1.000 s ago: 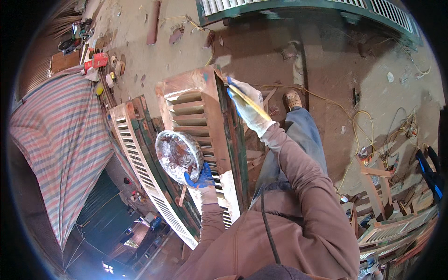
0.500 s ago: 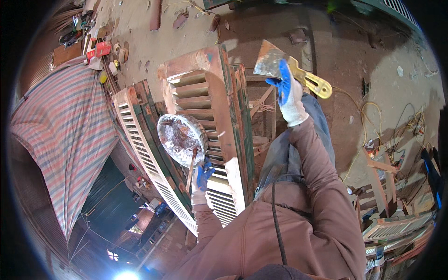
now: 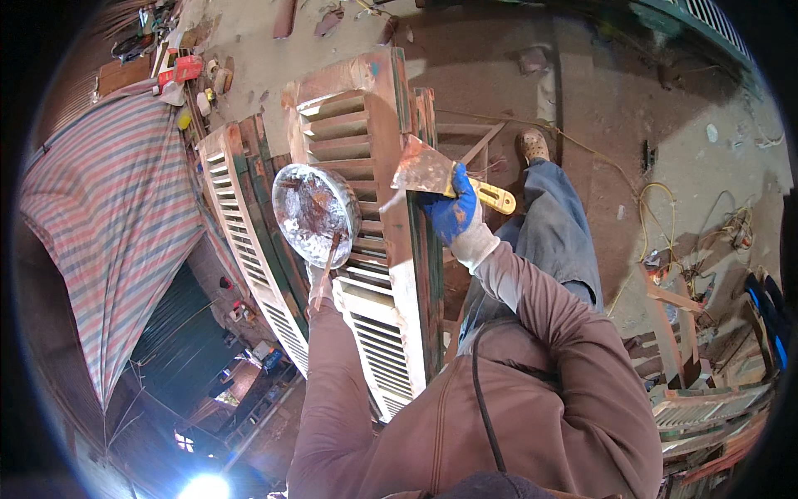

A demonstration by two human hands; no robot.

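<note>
In my right hand [image 3: 457,218], gloved in white and blue, is a wide scraper [image 3: 426,169] with a stained blade and a yellow handle. Its blade points left, over the edge of a louvered wooden shutter [image 3: 399,249] that stands upright and is partly bare, partly whitish. My left hand [image 3: 319,283] supports a round metal bowl [image 3: 314,214] from below, the fingers mostly hidden behind it. White and brown residue coats the bowl's inside, and a thin brown stick [image 3: 332,248] leans over its near rim.
Another louvered shutter [image 3: 241,220] stands to the left, close to the bowl. Beyond it hangs a striped sheet [image 3: 116,224]. On the right, a yellow cord [image 3: 648,212] lies on the floor near wooden frames [image 3: 677,320]. A bright light [image 3: 204,486] shines at lower left.
My right hand has brought the scraper left and down to the shutter's edge. The bowl has shifted slightly left and up, and my left hand has moved further under it.
</note>
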